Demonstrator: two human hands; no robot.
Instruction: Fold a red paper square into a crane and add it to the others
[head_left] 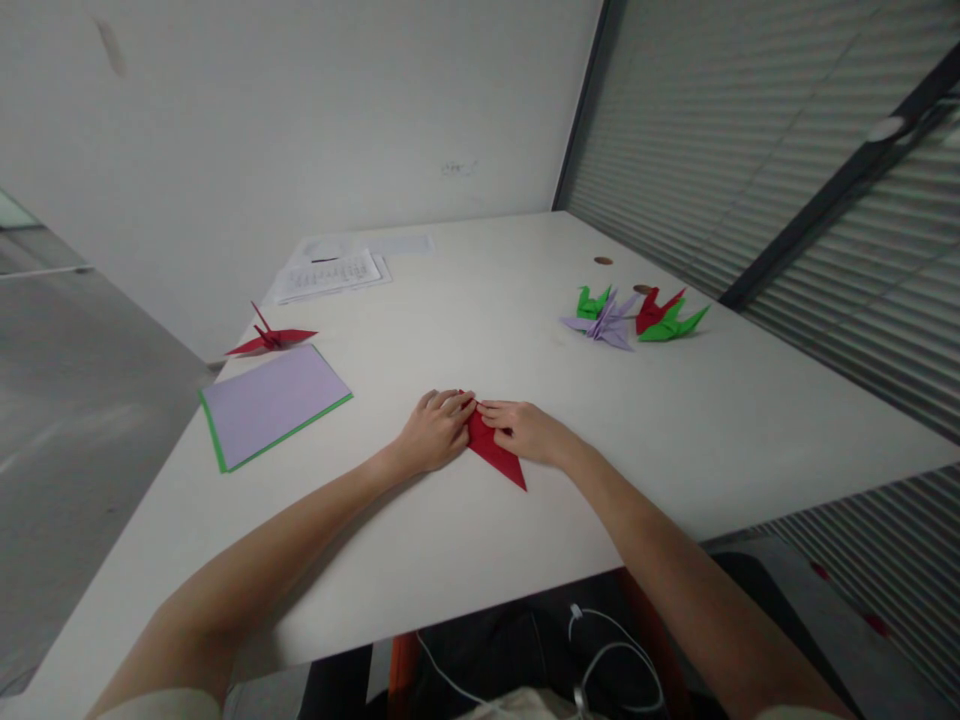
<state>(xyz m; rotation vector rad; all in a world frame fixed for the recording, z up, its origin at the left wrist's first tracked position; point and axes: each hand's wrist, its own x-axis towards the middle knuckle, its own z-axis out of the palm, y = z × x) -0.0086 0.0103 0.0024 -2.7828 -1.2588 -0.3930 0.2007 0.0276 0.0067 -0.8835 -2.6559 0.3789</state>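
A piece of red origami paper point(496, 452), folded to a narrow shape with a pointed end toward me, lies on the white table. My left hand point(439, 430) is over its left and far edge, fingers bent and pressed down on it. From the other side, my right hand point(529, 432) grips the paper, with the fingertips together near the far end and the thumb on its surface. The fingertips of both hands nearly meet there and cover part of the folds.
Left of my hands lies a stack of lilac and green paper point(277, 405), with a red paper crane point(271, 338) just behind. Several folded cranes, among them a lilac one point(606, 322), stand at the right. Printed sheets point(330, 275) lie at the back left. Blinds point(697, 130) border the table's right side.
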